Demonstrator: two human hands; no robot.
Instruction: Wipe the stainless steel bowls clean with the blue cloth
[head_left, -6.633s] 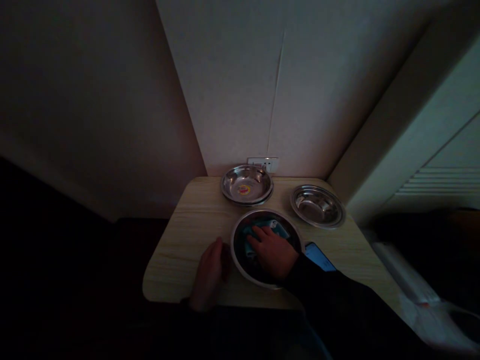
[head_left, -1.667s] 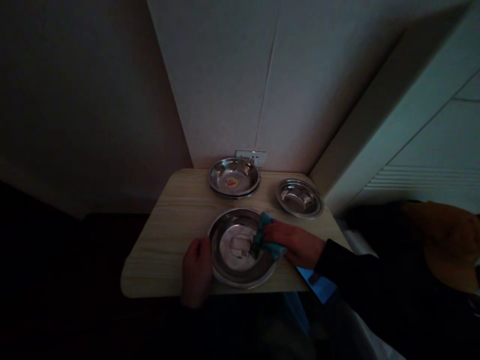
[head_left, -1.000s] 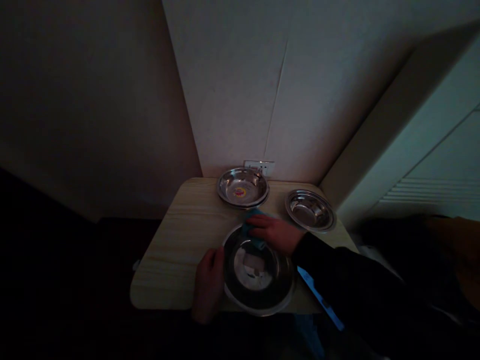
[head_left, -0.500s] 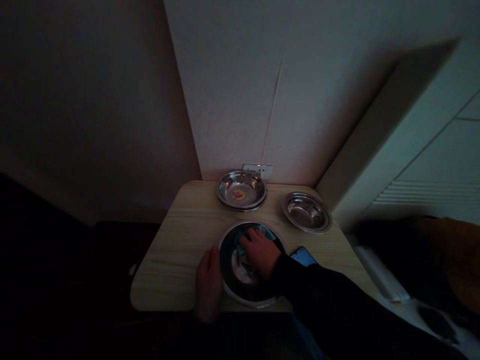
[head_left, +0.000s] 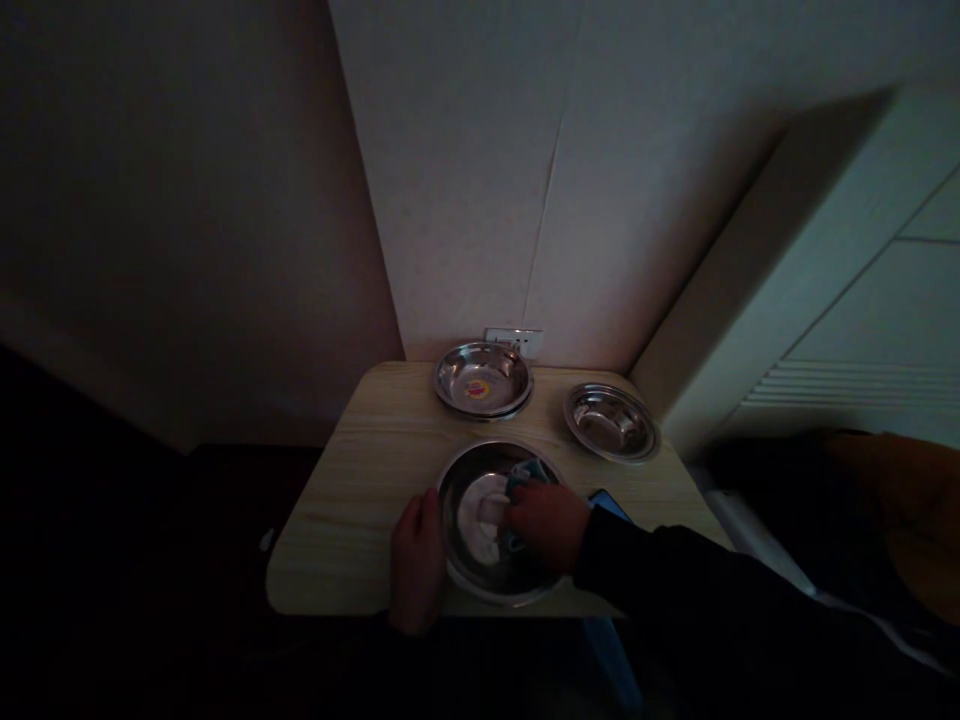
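A steel bowl [head_left: 471,515] sits at the near edge of a small wooden table [head_left: 360,500]. My left hand [head_left: 417,560] is closed on the bowl's left rim and steadies it. My right hand [head_left: 546,522] is inside the bowl on its right side, fingers closed on a teal cloth [head_left: 525,472] pressed against the metal. Most of the cloth is hidden under the hand.
A steel bowl with a yellow and red sticker [head_left: 483,380] stands at the back by a wall socket [head_left: 514,340]. A second, plain steel bowl [head_left: 611,422] is at the back right. A phone with a blue screen [head_left: 609,503] lies by my right wrist. The room is dim.
My right hand with the cloth has gone round the bowl: right rim, then far rim, then inside left, now inside right. My left hand has stayed on the rim.
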